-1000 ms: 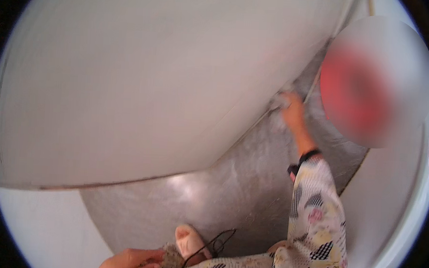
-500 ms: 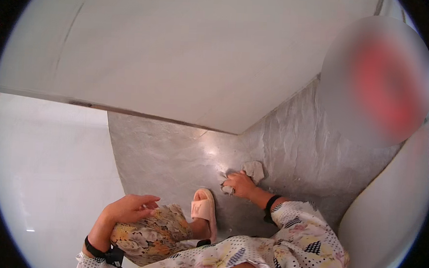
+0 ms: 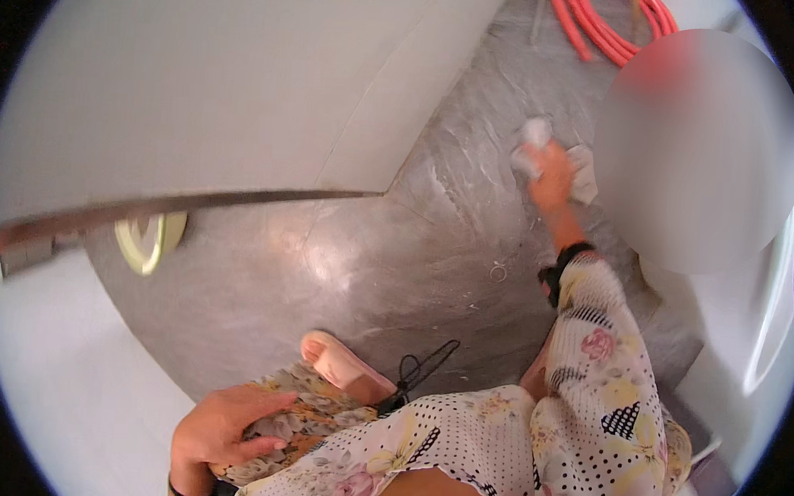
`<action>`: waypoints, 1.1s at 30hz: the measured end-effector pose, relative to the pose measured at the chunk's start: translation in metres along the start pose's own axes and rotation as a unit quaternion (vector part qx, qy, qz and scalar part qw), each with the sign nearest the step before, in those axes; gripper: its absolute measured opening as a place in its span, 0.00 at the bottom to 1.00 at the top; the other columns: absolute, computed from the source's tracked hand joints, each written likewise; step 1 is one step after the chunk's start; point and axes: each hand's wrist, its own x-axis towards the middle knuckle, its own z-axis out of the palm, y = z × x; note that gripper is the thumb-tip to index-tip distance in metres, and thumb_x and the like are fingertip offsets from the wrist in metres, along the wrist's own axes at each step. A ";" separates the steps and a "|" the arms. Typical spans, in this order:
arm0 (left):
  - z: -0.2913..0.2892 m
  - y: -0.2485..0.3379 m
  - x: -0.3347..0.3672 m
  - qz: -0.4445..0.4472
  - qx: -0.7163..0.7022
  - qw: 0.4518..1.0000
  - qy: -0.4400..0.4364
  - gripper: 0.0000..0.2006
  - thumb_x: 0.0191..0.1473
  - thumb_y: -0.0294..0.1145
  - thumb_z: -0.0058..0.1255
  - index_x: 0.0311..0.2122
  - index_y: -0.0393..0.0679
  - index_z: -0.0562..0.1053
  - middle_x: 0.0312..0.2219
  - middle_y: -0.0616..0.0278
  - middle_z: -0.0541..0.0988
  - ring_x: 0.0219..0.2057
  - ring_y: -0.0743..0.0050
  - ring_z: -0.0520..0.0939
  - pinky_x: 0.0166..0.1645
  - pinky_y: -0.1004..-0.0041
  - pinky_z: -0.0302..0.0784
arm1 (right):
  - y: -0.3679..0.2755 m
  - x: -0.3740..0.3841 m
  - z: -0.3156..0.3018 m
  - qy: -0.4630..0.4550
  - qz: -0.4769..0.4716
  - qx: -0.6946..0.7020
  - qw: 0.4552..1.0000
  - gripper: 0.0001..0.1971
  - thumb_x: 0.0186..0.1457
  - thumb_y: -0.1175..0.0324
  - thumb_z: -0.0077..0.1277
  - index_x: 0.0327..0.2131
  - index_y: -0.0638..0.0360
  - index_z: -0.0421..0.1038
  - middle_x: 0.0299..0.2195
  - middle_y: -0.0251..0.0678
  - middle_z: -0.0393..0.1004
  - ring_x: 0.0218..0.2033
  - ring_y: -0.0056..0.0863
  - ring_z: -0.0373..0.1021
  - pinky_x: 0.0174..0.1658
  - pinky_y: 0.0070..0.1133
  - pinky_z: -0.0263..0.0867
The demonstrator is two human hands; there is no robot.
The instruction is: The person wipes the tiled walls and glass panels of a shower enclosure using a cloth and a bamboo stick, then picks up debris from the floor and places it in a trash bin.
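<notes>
My right hand (image 3: 551,177) reaches out over the grey marbled floor (image 3: 396,266), its fingers closed on a pale grey cloth (image 3: 583,175). The cloth is bunched under the fingers and sticks out on both sides of the hand; motion blurs it. It appears pressed to the floor. My left hand (image 3: 226,423) rests on my bent left knee in flowered trousers (image 3: 304,387), its fingers apart and nothing in it. A pink slipper (image 3: 342,362) is on my left foot, and a black cord (image 3: 419,366) dangles beside it.
A large white panel (image 3: 244,87) with a dark lower edge stands ahead on the left. Near its base is a round pale-green object (image 3: 151,238). A coiled red hose (image 3: 606,30) lies at the far right, beside a blurred patch. Small bits of debris (image 3: 498,271) dot the floor.
My right hand has moved forward and to the right with the cloth. The view has shifted, bringing the red hose coils and the green object into sight. My left hand stays on the knee.
</notes>
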 end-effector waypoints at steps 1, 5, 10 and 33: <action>-0.013 -0.017 0.010 0.023 0.005 0.999 -0.049 0.26 0.44 0.38 0.58 0.50 0.41 0.69 0.37 0.54 0.77 0.36 0.52 0.77 0.42 0.65 0.71 | -0.021 -0.035 -0.002 0.030 -0.021 0.033 0.999 0.21 0.37 0.74 0.53 0.40 0.46 0.74 0.41 0.44 0.68 0.45 0.45 0.63 0.46 0.35 0.58; -0.030 -0.057 0.034 0.096 0.035 0.988 -0.116 0.25 0.46 0.39 0.55 0.50 0.41 0.68 0.37 0.53 0.77 0.37 0.53 0.77 0.42 0.65 0.71 | -0.145 -0.165 -0.033 -0.026 0.027 0.121 0.992 0.11 0.40 0.65 0.56 0.33 0.45 0.75 0.36 0.37 0.71 0.43 0.36 0.67 0.48 0.40 0.54; -0.051 -0.055 0.067 0.165 0.019 0.952 -0.256 0.25 0.48 0.41 0.53 0.50 0.41 0.68 0.39 0.51 0.76 0.39 0.53 0.76 0.42 0.65 0.71 | -0.159 -0.221 -0.086 0.001 0.258 0.264 0.929 0.17 0.42 0.79 0.49 0.37 0.51 0.74 0.39 0.35 0.72 0.44 0.32 0.67 0.48 0.28 0.59; -0.009 -0.048 -0.003 0.129 0.120 0.970 -0.169 0.25 0.43 0.37 0.57 0.48 0.39 0.69 0.38 0.52 0.76 0.38 0.53 0.77 0.43 0.63 0.70 | -0.189 -0.211 0.003 -0.221 -0.018 0.406 0.887 0.19 0.38 0.77 0.54 0.37 0.46 0.73 0.36 0.38 0.71 0.40 0.39 0.69 0.39 0.29 0.64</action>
